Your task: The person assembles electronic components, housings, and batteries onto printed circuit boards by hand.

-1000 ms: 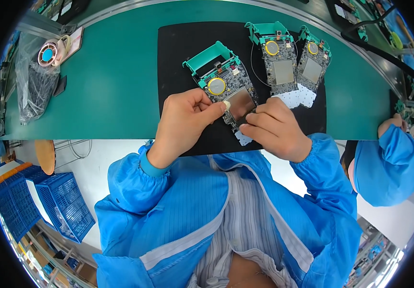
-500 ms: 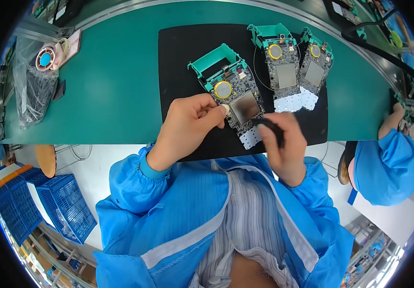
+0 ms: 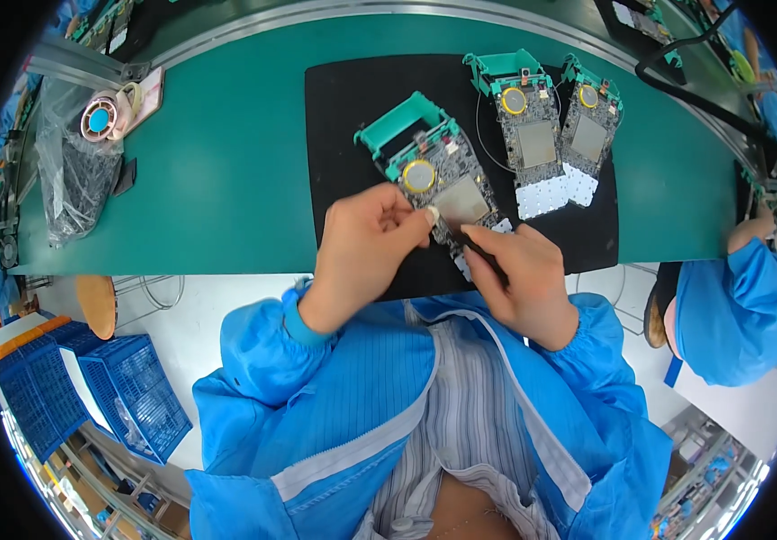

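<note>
A circuit board [image 3: 462, 171] with a green plastic frame [image 3: 409, 121], a round yellow-rimmed cell and a silvery square shield lies tilted on the black mat [image 3: 343, 99]. My left hand [image 3: 372, 243] is closed at the board's left edge, thumb and forefinger pinched together. A small pale bit shows at the thumb tip; what it is I cannot make out. My right hand [image 3: 525, 277] grips a dark slim tool [image 3: 486, 249] over the board's lower end, its tip close to the shield. Fingers partly hide the board's lower white part.
Two similar boards [image 3: 533, 135] [image 3: 587, 135] with green frames lie at the mat's far right, their white ends overlapping. A tape roll [image 3: 100, 119] and a clear plastic bag [image 3: 73, 193] are on the green table's left. Blue crates [image 3: 136, 391] stand lower left; a co-worker's blue sleeve [image 3: 735, 310] is at right.
My right hand has shifted left and inward, bringing the dark tool nearer the shield. My left hand stays pinched at the board's edge. The whole view has shifted slightly.
</note>
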`<state>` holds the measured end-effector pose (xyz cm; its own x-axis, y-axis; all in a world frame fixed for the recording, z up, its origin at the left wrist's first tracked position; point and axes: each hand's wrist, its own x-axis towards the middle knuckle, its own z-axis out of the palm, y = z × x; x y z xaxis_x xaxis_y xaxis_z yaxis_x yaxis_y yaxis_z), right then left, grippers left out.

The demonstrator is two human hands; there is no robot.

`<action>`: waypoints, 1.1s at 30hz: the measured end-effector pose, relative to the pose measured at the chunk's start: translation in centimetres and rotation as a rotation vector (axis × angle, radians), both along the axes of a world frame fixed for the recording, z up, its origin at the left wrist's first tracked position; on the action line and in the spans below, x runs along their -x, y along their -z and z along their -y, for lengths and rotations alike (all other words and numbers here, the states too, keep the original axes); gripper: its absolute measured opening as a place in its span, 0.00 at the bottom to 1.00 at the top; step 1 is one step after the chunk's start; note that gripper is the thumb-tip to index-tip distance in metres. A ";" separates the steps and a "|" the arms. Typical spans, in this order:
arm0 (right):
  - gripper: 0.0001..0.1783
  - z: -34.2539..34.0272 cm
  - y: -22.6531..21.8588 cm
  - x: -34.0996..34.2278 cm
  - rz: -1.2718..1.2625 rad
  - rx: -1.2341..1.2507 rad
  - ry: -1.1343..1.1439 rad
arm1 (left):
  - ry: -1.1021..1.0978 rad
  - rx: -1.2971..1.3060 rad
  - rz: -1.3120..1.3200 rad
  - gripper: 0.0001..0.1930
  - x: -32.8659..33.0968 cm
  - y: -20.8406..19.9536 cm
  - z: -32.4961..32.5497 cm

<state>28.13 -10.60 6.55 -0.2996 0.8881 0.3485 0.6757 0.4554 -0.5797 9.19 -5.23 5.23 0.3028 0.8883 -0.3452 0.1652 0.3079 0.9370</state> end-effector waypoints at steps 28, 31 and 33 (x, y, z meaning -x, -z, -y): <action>0.13 -5.0 0.9 0.4 -0.736 0.297 0.457 | 1.084 -0.716 -0.151 0.07 -4.1 -4.1 -15.6; 0.12 -5.5 1.0 0.5 -0.700 0.271 0.468 | 1.063 -0.720 -0.175 0.07 -4.1 -4.1 -15.6; 0.12 -5.6 1.1 0.6 -0.699 0.266 0.472 | 1.042 -0.727 -0.199 0.07 -4.1 -4.1 -15.4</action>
